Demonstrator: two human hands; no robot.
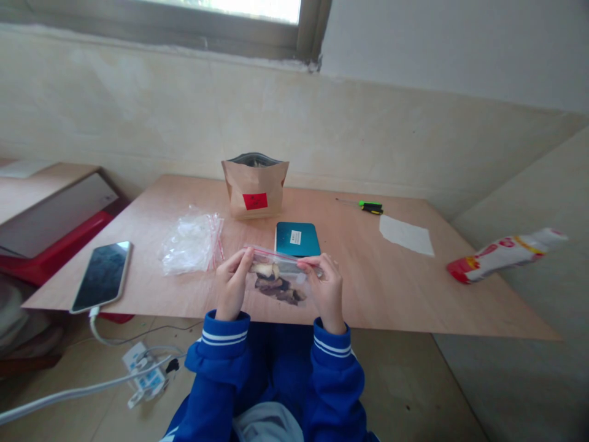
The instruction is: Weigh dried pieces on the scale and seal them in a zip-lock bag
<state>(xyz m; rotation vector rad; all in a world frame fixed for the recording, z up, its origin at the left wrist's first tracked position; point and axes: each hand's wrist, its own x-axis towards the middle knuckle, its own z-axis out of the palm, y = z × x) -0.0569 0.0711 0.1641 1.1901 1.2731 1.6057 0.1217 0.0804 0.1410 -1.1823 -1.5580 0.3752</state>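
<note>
A clear zip bag (285, 279) with a red stripe along its top hangs between my two hands, near the table's front edge. Inside it lie dark brown and pale dried pieces, perhaps dried mushrooms; their kind is not certain. My left hand (233, 281) pinches the bag's upper left corner. At the upper right corner, my right hand (326, 285) grips it between thumb and fingers. Just behind the bag is a teal box or booklet (297, 238) with a white label. Farther back stands an open brown paper pouch (255, 190) with a red label.
Several empty clear zip bags (191, 242) lie left of centre. A phone (102, 276) with a charging cable is at the left edge. Two screwdrivers (365, 205), torn white paper (407, 235) and a white-red bottle (501, 255) are on the right. A power strip (145, 374) lies on the floor.
</note>
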